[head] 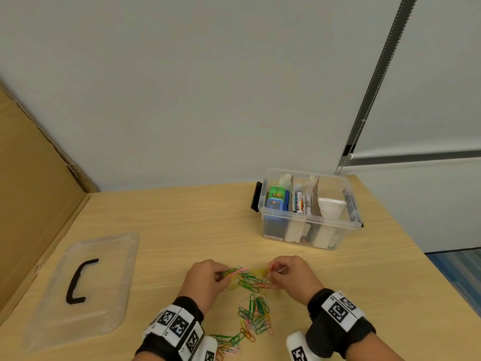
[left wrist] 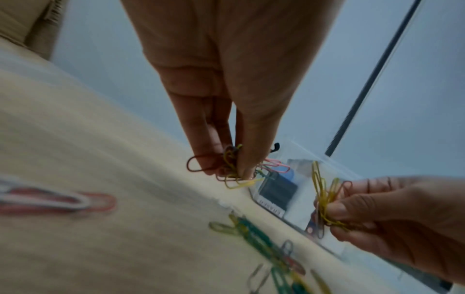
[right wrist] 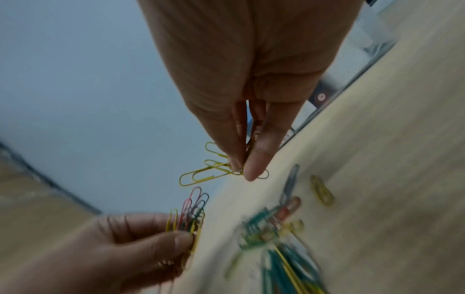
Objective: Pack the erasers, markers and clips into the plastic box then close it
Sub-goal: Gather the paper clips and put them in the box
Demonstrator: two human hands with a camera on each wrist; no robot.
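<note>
At six o'clock on the wooden table [head: 182, 220], both hands work over a scatter of loose paper clips [head: 253, 315]. Left hand [head: 205, 280] pinches a mixed-colour bunch of clips [head: 232, 271] between thumb and fingertips, the bunch pointing toward three o'clock. Right hand [head: 291, 278] pinches a smaller, mostly yellow bunch [right wrist: 208, 171] the same way, just apart from the other. At one o'clock stands the clear plastic box [head: 307, 230], open, with paper dividers; a blue and green item sits in its left compartment, markers [head: 302, 203] in the middle one. At nine o'clock lies the clear lid [head: 83, 287] with its black handle up, well apart from the box, beside a cardboard panel [head: 31, 191].
</note>
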